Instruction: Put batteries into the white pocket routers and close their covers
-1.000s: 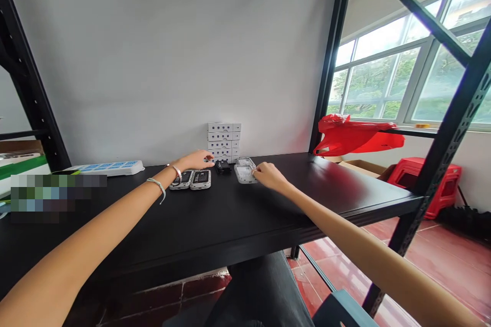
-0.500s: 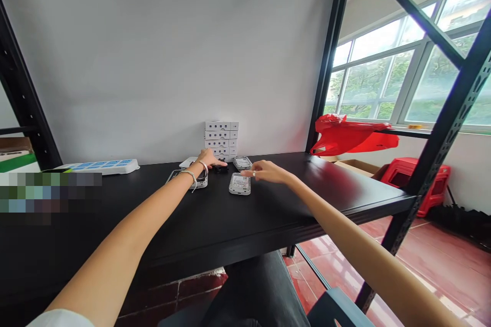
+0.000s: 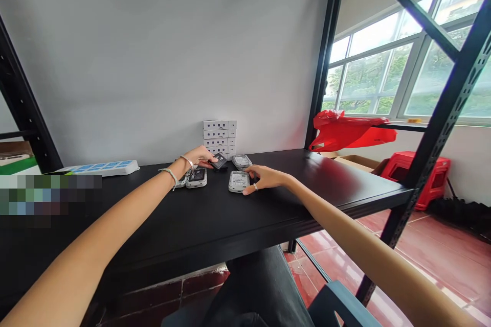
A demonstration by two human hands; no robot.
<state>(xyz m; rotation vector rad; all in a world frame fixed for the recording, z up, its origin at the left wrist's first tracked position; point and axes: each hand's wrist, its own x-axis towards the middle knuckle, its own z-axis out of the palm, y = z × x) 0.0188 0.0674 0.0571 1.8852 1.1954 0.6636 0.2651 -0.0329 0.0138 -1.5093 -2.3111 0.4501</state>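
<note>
My left hand (image 3: 202, 156) pinches a flat black battery (image 3: 219, 161) between thumb and fingers, tilted up above the table. Below and left of that hand, a white device (image 3: 197, 178) with a black battery in its back lies beside another white one that my wrist partly hides. My right hand (image 3: 266, 178) is open, thumb and fingers apart at the right edge of an open-backed white device (image 3: 238, 181) lying flat with an empty bay. Whether the fingertips touch it is hard to tell. Another white device (image 3: 241, 161) lies just behind it.
White boxes (image 3: 220, 138) are stacked against the wall behind my left hand. A white power strip (image 3: 107, 168) with blue sockets lies at the left back of the black table (image 3: 184, 230). A black metal post (image 3: 326, 56) and a red plastic bag (image 3: 345, 130) stand at the right.
My left hand has lifted the battery and drawn slightly left, with the battery now tilted into view. My right hand has lowered to the white device's right edge, thumb spread from the fingers.
</note>
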